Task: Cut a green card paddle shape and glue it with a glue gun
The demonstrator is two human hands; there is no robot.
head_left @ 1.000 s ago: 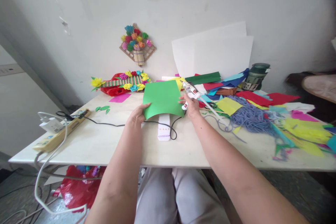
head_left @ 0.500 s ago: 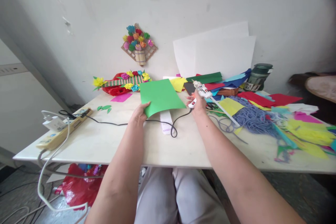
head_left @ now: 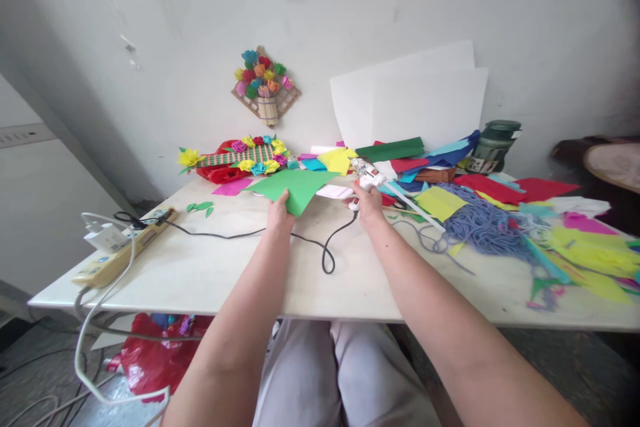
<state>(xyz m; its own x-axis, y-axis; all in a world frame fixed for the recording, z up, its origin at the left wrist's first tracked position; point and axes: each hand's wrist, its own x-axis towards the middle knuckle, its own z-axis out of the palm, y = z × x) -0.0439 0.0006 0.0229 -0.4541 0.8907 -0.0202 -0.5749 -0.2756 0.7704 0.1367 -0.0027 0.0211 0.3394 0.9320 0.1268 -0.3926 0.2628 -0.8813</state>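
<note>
A green paper sheet (head_left: 295, 188) is pinched along its near edge by my left hand (head_left: 281, 210), thumb on top. The sheet is tilted low over the table, and its underside is hidden. White paper (head_left: 336, 192) shows at the sheet's right edge; whether they touch I cannot tell. In my right hand (head_left: 369, 203) is a white hot glue gun (head_left: 369, 177), its nozzle pointing away and to the left. A long pale glue stick (head_left: 415, 207) sticks out of its back. The gun's black cord (head_left: 327, 260) loops across the table between my hands.
At left are a power strip (head_left: 93, 270) with a white charger and several green paper leaves (head_left: 201, 207). A flower-trimmed woven piece (head_left: 230, 158) lies behind. Purple-blue yarn (head_left: 480, 227), coloured paper and a dark green jar (head_left: 493, 147) crowd the right side.
The green sheet has tipped lower and flatter as my left hand moved right. My right hand and the glue gun shifted slightly left. The white paper appears farther back, right of the sheet.
</note>
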